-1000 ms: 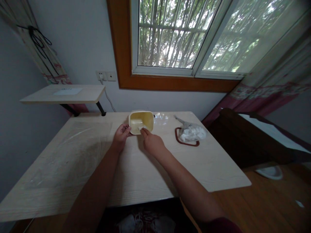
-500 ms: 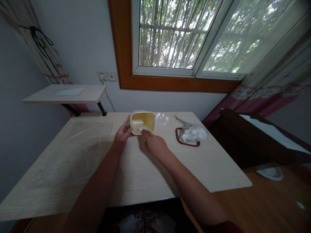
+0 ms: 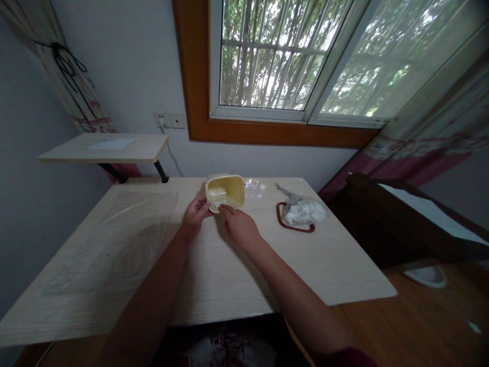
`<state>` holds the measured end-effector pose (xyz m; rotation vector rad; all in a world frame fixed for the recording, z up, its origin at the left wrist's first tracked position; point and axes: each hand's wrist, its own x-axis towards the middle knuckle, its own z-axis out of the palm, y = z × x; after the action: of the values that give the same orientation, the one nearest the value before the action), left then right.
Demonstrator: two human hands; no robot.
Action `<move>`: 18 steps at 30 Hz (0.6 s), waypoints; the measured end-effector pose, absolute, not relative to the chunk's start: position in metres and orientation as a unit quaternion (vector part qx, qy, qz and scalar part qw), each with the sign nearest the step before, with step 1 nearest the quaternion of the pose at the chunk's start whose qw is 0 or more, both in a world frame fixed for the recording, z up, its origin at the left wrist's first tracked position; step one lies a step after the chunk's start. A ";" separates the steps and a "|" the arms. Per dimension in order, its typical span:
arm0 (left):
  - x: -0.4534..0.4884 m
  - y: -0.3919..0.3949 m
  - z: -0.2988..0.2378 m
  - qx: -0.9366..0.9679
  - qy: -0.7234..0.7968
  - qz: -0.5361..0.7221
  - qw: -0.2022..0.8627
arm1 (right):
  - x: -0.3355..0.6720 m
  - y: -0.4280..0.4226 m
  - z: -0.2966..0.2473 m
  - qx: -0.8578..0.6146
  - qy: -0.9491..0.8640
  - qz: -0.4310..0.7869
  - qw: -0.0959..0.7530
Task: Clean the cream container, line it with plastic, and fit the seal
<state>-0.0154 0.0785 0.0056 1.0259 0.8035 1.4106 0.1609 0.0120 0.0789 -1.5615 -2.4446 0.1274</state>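
A pale yellow plastic box point(image 3: 233, 189) is tilted on the far part of the table, its open side facing me. My left hand point(image 3: 195, 213) grips the box at its lower left corner, fingers closed on the rim. At the lower rim, the fingertips of my right hand point(image 3: 237, 223) are pressed together on a small white tissue-like piece point(image 3: 217, 204), which touches the inside of the box. The fingers hide part of this piece, so its exact kind is unclear.
To the right lies a clear bag of white crumpled material point(image 3: 303, 210) beside a brown handle-like frame point(image 3: 281, 220). A clear plastic sheet point(image 3: 114, 244) covers the table's left part. A raised shelf point(image 3: 145, 148) stands at the back left. Wall and window are behind.
My right fingertips and the white piece have shifted slightly left along the lower rim of the box. My left hand keeps its grip.
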 end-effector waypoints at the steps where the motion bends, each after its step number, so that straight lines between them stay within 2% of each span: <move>1: -0.015 0.078 0.006 0.435 0.337 0.602 0.578 | 0.161 0.015 0.078 -0.532 -0.836 0.036 0.130; 11: -0.012 0.071 0.013 0.449 0.319 0.575 0.605 | 0.168 0.029 0.079 -0.535 -0.825 -0.021 0.181; 18: -0.021 0.075 0.009 0.463 0.391 0.627 0.490 | 0.182 0.035 0.078 -0.516 -0.835 -0.057 0.185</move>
<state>-0.0211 0.0753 0.0091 1.1248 0.9511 1.5227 0.1820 0.0355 0.0783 -1.4535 -2.3519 -0.1609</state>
